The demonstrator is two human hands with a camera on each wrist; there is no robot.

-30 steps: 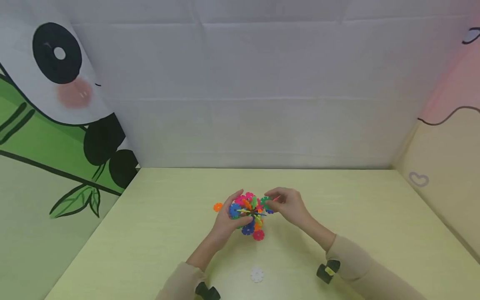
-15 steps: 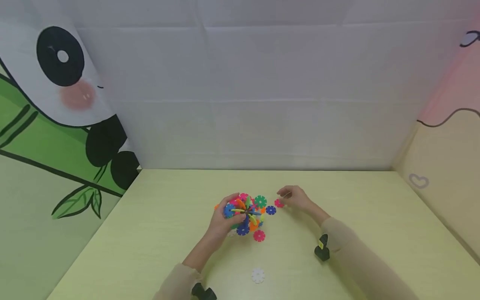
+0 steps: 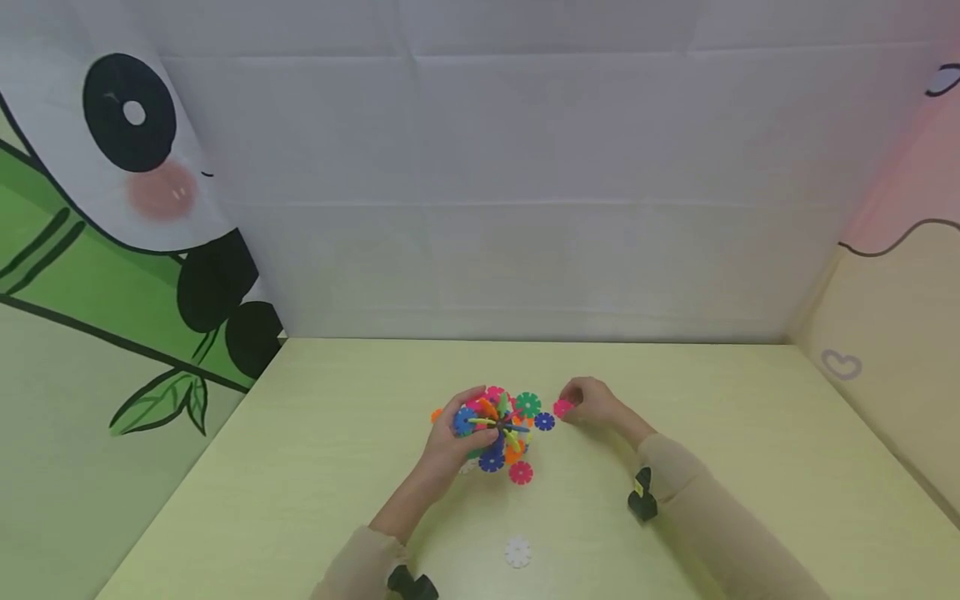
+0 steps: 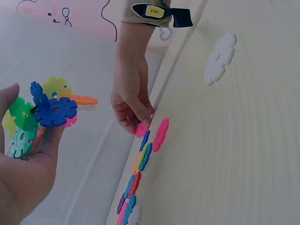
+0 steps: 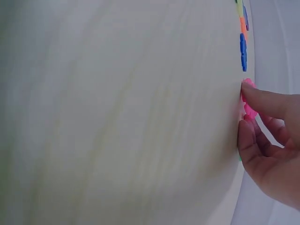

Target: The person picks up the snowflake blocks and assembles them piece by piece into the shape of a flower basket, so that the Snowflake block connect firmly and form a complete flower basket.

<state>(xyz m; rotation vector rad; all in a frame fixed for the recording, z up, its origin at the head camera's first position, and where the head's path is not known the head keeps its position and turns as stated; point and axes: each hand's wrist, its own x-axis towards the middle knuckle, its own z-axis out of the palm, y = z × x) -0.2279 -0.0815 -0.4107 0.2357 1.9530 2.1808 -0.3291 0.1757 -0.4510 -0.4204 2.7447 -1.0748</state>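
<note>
My left hand grips a ball-like cluster of interlocked plastic snowflake discs in blue, green, yellow, orange and pink. Its thumb lies across the near side, with the fingers round the far left. A green disc shows at the cluster's right edge in the head view. To the right, my right hand is low over the table. Its thumb and fingers pinch a pink snowflake disc by the edge. A dark blue disc lies just left of these fingertips.
On the pale yellow table, another pink disc lies in front of the cluster and a white disc nearer the front. An orange disc shows left of the left hand. More loose discs lie beneath the cluster. A white sheet stands behind.
My right hand has moved right, away from the green disc at the cluster's edge, down to the pink disc, and now pinches it. The left hand keeps its grip on the cluster, nearly still.
</note>
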